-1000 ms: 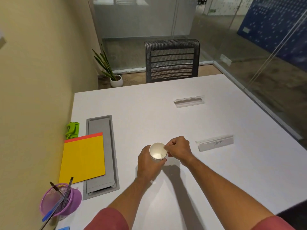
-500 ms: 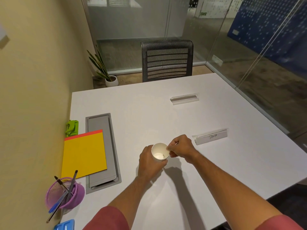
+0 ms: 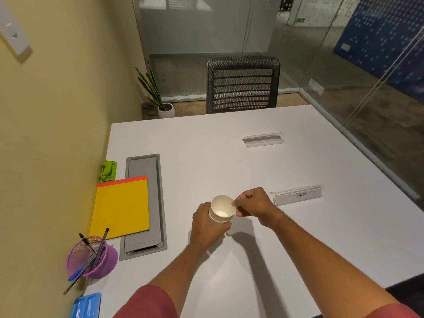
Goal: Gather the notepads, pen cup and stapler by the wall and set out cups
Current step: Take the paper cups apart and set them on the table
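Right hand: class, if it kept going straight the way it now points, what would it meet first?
The right hand points left and already pinches the paper cup rim; beyond it, probably the yellow notepad, though depth is unclear.

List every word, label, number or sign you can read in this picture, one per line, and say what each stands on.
"PANDA", handwritten: on the white card in the near name holder, on the table just right of the right hand.
Far name holder: no text shows.
Small green sign behind the glass: too small to read.
Paper cups, yellow notepad: no print visible.
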